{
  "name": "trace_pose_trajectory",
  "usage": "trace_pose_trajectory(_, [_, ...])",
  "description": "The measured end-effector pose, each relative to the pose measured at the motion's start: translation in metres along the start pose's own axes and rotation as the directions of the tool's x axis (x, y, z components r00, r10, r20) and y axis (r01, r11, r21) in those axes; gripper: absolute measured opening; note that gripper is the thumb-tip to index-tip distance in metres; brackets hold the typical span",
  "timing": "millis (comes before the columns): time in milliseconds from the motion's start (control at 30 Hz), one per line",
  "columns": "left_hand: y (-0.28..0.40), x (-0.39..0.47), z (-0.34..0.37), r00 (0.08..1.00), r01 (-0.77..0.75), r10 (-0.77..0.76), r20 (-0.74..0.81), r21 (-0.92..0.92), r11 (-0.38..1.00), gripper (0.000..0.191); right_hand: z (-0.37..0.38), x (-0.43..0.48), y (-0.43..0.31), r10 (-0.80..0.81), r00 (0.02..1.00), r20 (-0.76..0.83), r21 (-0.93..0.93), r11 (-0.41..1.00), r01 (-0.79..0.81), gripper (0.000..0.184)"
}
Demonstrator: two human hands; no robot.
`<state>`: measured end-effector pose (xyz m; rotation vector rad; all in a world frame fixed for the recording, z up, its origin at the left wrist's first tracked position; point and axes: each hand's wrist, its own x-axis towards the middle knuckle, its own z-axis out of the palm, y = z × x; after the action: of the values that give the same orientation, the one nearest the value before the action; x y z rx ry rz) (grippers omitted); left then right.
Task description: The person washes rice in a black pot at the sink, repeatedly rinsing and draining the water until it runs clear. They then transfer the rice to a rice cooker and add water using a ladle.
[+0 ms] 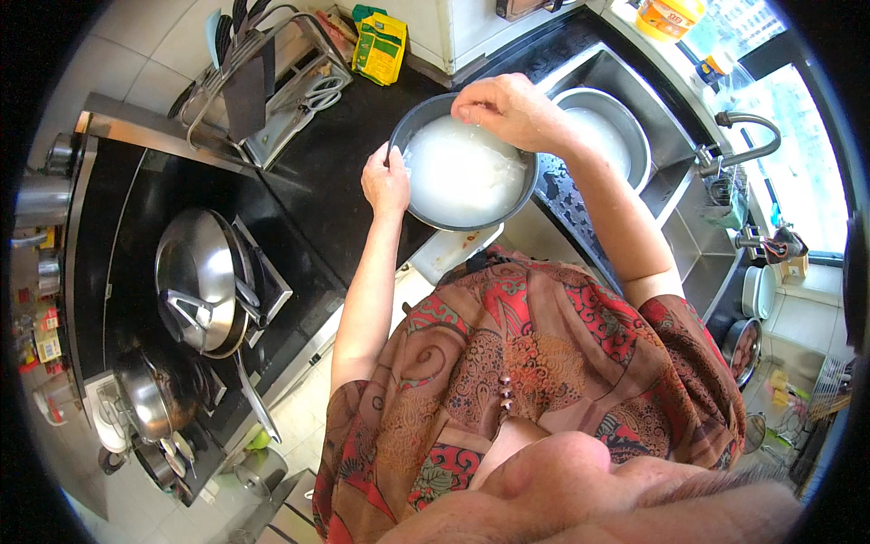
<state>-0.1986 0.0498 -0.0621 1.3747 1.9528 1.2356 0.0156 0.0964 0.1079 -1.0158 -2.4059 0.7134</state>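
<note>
In the head view, a round dark-rimmed pot (467,221) holds cloudy white liquid (462,173), with a pale, uneven patch near its right side. My left hand (385,180) grips the pot's left rim, thumb on the near side. Over the far rim, my right hand (499,109) hangs with its fingers curled together just above the liquid. Nothing shows between those fingertips, though the palm side is hidden. Beyond my right forearm, a grey metal basin (642,146) of whitish liquid sits in the steel sink (663,129), partly covered by the arm.
A curved tap (764,119) rises behind the sink. At left, a stove carries a steel wok lid (197,272) and a steel pot (156,401). A rack with knives (245,102), scissors (323,95) and a yellow packet (380,51) line the counter's back.
</note>
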Motion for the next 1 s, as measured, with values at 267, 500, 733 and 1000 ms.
trace_pose_trajectory(267, [-0.011,0.005,-0.004,0.999,-0.036,0.036,0.016,0.034,0.999,0.03,0.08,-0.011,0.052,0.009,1.0,0.007,-0.009,1.0,-0.009,0.022])
trace_pose_trajectory(500, [-0.021,0.003,-0.011,1.0,-0.015,0.015,0.0,-0.01,1.0,0.031,-0.023,-0.01,-0.018,0.054,0.978,-0.201,0.243,0.97,-0.003,0.014])
trace_pose_trajectory(733, [-0.013,-0.003,-0.002,0.996,-0.056,0.064,-0.066,0.113,0.992,0.031,-0.032,-0.091,0.178,0.324,0.901,-0.289,-0.382,0.824,-0.419,0.019])
trace_pose_trajectory(1000, [-0.003,0.0,-0.029,0.996,0.065,-0.072,0.045,0.141,0.988,0.031,0.044,-0.101,0.139,0.534,0.774,-0.339,-0.086,0.802,-0.591,0.021])
